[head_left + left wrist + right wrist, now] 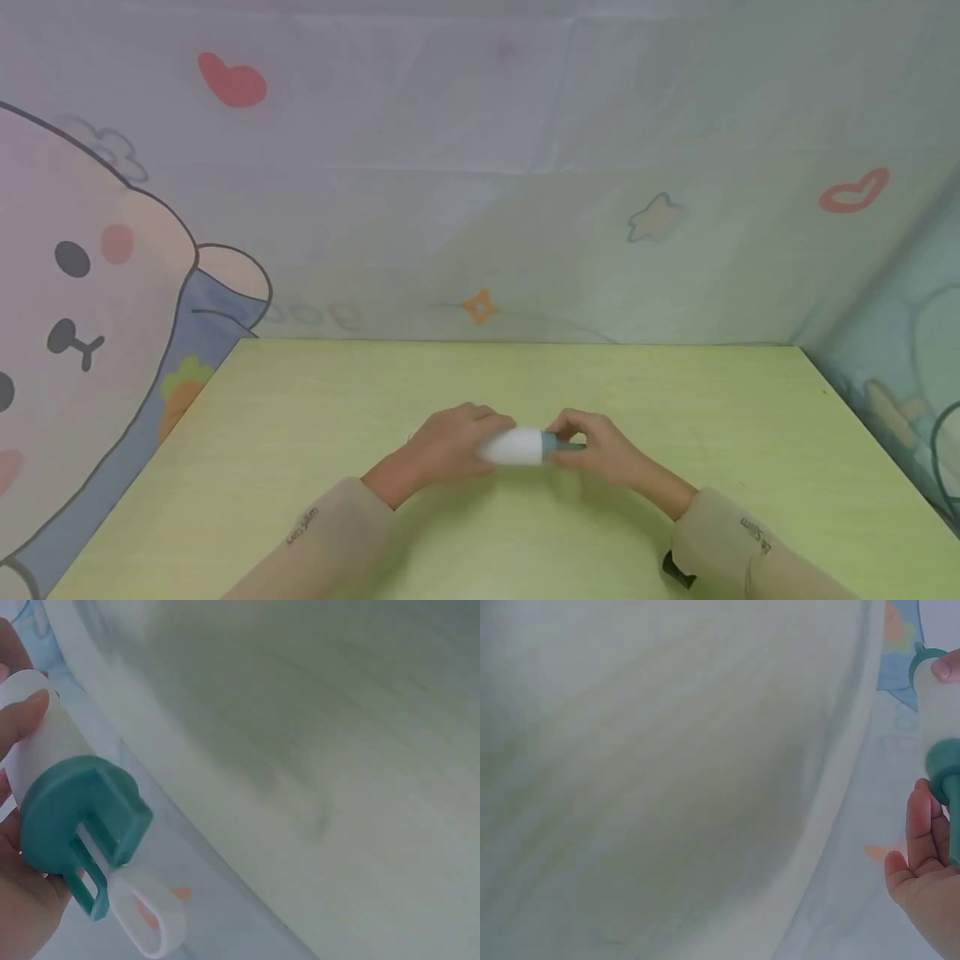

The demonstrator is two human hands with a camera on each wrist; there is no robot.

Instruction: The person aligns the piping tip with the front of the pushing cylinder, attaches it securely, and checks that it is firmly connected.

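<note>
A white cylinder [517, 447] with teal ends lies sideways between my hands, above the table. My left hand [461, 446] grips its white body from the left. In the left wrist view, its near teal end [56, 817] has a slotted handle-like part, and a white loop [150, 911] sticks out beside it. My right hand [603, 450] holds the other teal end [550, 445] between thumb and fingers. A thin teal stem [954, 817] runs from that end toward the right palm. What kind of object this is cannot be told.
A pale yellow-green table [300, 392] spreads under both hands. Behind it hangs a printed cloth [420, 208] with hearts, stars and a large cartoon animal. A small black item [678, 570] shows by the right sleeve. A dark cable [937, 450] hangs at the far right.
</note>
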